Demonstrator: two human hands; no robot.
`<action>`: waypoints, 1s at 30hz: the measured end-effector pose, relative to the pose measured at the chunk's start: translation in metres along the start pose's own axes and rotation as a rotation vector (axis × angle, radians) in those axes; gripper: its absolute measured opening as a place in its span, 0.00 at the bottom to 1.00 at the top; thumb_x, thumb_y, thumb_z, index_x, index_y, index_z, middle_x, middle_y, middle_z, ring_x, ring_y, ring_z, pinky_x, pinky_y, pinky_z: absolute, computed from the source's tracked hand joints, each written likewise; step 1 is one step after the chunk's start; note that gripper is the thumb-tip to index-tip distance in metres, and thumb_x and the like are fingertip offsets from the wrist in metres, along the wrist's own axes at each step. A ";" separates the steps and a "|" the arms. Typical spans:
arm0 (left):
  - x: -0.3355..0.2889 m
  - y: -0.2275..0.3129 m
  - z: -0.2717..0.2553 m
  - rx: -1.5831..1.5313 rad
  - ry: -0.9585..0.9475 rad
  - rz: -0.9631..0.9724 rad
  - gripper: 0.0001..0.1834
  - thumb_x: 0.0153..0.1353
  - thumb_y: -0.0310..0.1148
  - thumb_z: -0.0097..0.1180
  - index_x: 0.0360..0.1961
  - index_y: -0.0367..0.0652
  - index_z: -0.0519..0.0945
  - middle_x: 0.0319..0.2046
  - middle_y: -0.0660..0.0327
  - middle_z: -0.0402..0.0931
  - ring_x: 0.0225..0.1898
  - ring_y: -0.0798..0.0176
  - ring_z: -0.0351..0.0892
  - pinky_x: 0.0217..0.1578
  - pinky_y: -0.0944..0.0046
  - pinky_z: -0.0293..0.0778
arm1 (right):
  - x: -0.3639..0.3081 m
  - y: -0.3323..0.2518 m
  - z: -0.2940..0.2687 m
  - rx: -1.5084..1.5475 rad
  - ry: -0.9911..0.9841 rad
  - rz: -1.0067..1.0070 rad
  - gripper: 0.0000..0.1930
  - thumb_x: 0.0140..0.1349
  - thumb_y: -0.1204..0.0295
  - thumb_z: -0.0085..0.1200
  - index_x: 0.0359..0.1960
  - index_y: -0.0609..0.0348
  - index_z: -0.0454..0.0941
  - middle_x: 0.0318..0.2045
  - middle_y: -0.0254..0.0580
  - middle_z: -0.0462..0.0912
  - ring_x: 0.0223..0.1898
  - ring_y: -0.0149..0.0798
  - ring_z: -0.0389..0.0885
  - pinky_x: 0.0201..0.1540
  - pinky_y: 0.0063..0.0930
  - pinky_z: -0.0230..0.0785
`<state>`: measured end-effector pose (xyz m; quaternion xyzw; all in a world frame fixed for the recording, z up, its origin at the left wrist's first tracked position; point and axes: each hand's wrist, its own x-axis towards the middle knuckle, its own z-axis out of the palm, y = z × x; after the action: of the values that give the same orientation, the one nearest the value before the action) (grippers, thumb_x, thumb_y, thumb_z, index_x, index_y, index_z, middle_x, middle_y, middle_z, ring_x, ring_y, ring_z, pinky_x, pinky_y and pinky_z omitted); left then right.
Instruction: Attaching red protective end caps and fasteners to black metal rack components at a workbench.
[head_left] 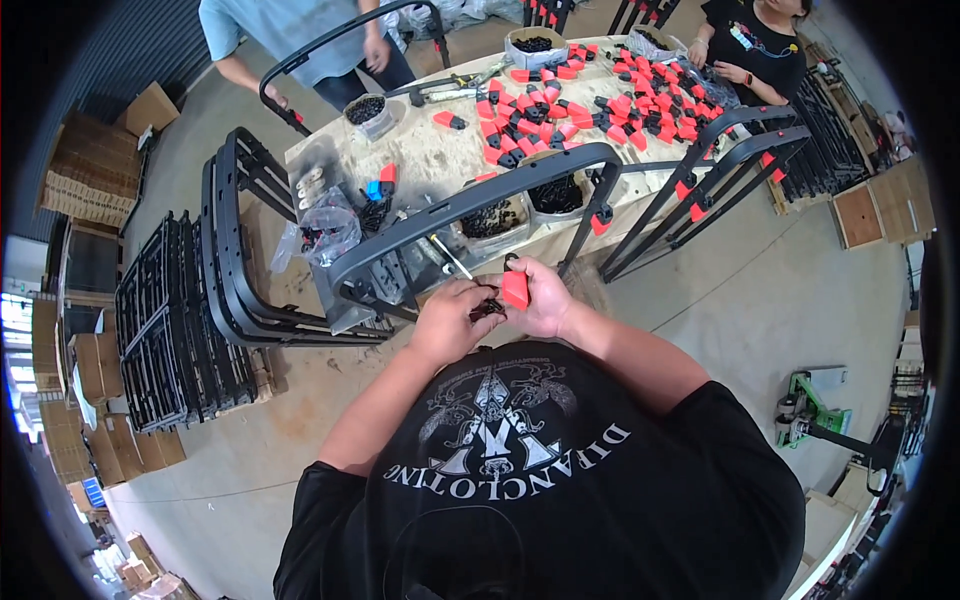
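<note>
Just in front of my chest, my right hand (545, 303) pinches a red plastic piece with a black end (515, 290). My left hand (447, 322) is closed close beside it, with a bunch of small black parts (487, 309) in its fingers; their exact kind is too small to tell. Beyond both hands, a black U-shaped tube frame (432, 221) stands against the near edge of the wooden table (420, 160). A red piece (601, 221) sits on that frame's right leg. A thin white rod (452, 258) lies near my left hand.
Red and black pieces (640, 100) are heaped across the table, beside tubs of small black parts (490, 240). Stacked black frames (165, 320) stand at left, others (700, 190) lean at right. Two people (290, 30) work across the table. A green pallet jack (815, 410) stands at right.
</note>
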<state>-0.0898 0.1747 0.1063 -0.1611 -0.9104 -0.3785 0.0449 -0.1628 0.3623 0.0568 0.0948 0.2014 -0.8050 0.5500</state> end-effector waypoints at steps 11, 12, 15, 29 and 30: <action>-0.031 -0.014 -0.014 0.117 -0.252 -0.272 0.12 0.58 0.35 0.64 0.38 0.38 0.80 0.38 0.47 0.80 0.44 0.43 0.80 0.44 0.50 0.76 | 0.032 0.035 0.003 -0.043 0.099 0.123 0.25 0.66 0.52 0.45 0.47 0.64 0.78 0.44 0.48 0.83 0.46 0.47 0.80 0.53 0.42 0.70; -0.036 -0.017 -0.011 0.104 -0.175 -0.237 0.12 0.57 0.34 0.65 0.38 0.38 0.80 0.38 0.48 0.80 0.43 0.43 0.80 0.45 0.50 0.75 | 0.036 0.038 0.003 -0.042 0.097 0.135 0.25 0.66 0.52 0.45 0.47 0.64 0.78 0.44 0.48 0.83 0.46 0.47 0.80 0.53 0.42 0.70; -0.053 -0.025 -0.013 -0.002 0.004 -0.169 0.12 0.55 0.32 0.67 0.38 0.38 0.79 0.39 0.49 0.80 0.45 0.44 0.79 0.46 0.50 0.75 | 0.047 0.046 0.004 -0.020 0.162 0.097 0.24 0.65 0.52 0.45 0.46 0.62 0.77 0.41 0.47 0.83 0.43 0.46 0.80 0.51 0.42 0.71; -0.170 -0.126 -0.024 -0.787 0.563 -1.039 0.08 0.71 0.31 0.55 0.39 0.36 0.80 0.27 0.65 0.76 0.25 0.70 0.73 0.28 0.68 0.73 | 0.152 0.110 0.001 -1.217 0.055 0.255 0.21 0.60 0.57 0.61 0.46 0.60 0.75 0.33 0.40 0.78 0.32 0.33 0.76 0.34 0.33 0.71; -0.169 -0.130 -0.025 -0.884 0.615 -1.045 0.06 0.71 0.29 0.55 0.38 0.38 0.79 0.28 0.64 0.77 0.26 0.69 0.74 0.29 0.67 0.74 | 0.155 0.111 0.009 -1.393 0.082 0.221 0.26 0.56 0.58 0.65 0.49 0.65 0.76 0.40 0.47 0.82 0.38 0.38 0.81 0.40 0.36 0.74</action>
<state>0.0257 0.0268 0.0020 0.4020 -0.5779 -0.7090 0.0428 -0.1179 0.1926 -0.0174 -0.2291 0.6794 -0.4241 0.5532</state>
